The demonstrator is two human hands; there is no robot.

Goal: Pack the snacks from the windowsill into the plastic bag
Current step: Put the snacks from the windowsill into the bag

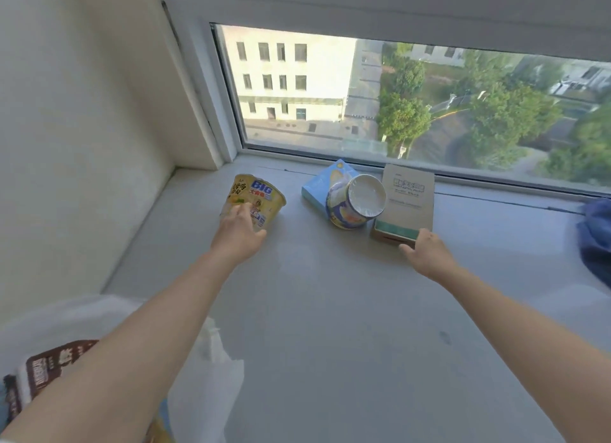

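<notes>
On the windowsill (330, 310), left hand (238, 234) tight around noodle cup (261, 194), right hand (426, 254) around box (408, 198).

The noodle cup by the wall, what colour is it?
The noodle cup is mostly yellow with blue lettering, seen in the head view.

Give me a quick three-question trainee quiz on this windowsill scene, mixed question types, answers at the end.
1. Multiple choice: which item does the left hand grip? A) yellow noodle cup B) light blue box C) brown cardboard box
2. True or false: the blue-and-yellow cup stands upright.
3. Fill in: the right hand grips the near end of the ___ box.
Key: 1 A. 2 False, it lies on its side. 3 Brown cardboard.
</notes>
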